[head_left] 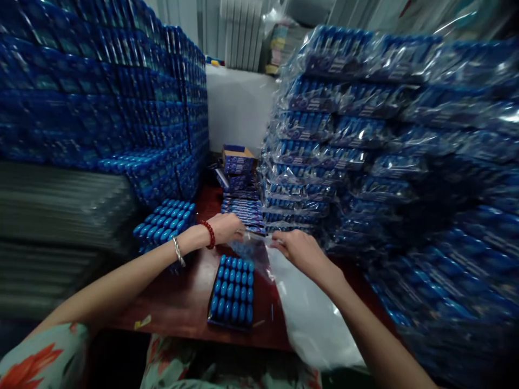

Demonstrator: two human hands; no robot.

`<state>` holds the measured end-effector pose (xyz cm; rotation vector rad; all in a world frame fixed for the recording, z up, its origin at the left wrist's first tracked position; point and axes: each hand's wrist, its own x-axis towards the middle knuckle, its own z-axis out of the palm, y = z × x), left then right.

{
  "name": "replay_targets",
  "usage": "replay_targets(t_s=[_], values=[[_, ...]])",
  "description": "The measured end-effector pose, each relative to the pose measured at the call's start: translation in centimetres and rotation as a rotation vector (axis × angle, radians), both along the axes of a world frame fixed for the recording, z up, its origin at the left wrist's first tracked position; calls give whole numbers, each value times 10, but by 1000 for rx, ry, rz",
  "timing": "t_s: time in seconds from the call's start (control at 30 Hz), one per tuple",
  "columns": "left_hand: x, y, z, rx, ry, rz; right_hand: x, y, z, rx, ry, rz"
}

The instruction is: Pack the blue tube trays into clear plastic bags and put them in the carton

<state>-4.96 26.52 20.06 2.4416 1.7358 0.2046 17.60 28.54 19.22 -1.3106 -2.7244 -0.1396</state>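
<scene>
My left hand (227,227) and my right hand (298,249) both pinch the top edge of a clear plastic bag (312,313) that hangs over the front edge of the red-brown table (182,302). The bag's mouth sits between the two hands. A flat blue blister card (232,292) with rows of small blue capsules lies on the table just below my left hand. A red bead bracelet and a silver bangle are on my left wrist.
A tall wall of blue packs (101,92) rises on the left, with a short stack of blister cards (166,221) by my left wrist. Bagged blue packs (365,140) pile high on the right. More cards and a small box (238,159) lie in the narrow gap behind.
</scene>
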Motion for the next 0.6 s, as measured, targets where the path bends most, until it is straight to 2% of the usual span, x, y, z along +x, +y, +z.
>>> replay_targets(t_s=[0.07, 0.17, 0.27, 0.33, 0.43, 0.5, 0.57, 0.6], values=[[-11, -3, 3, -4, 73, 41, 0, 9, -3, 1, -69, -22], [-26, -4, 5, 23, 155, 120, 4, 24, -11, -40, -48, -42], [-33, -5, 10, 116, 198, 215, 8, 31, -11, 37, 31, -77], [-34, -11, 17, 259, 172, 268, 7, 24, -1, 164, 172, -114], [-35, -30, 25, 674, -23, 305, 1, 2, 16, 378, 576, -137], [-35, -45, 12, 990, -219, 286, -5, -13, 11, 409, 885, -125], [-32, -55, -23, 1139, -418, 261, -12, -20, -20, 261, 1109, -129], [-29, -56, -49, 1099, -520, 293, -15, -19, -44, 140, 1172, -146]])
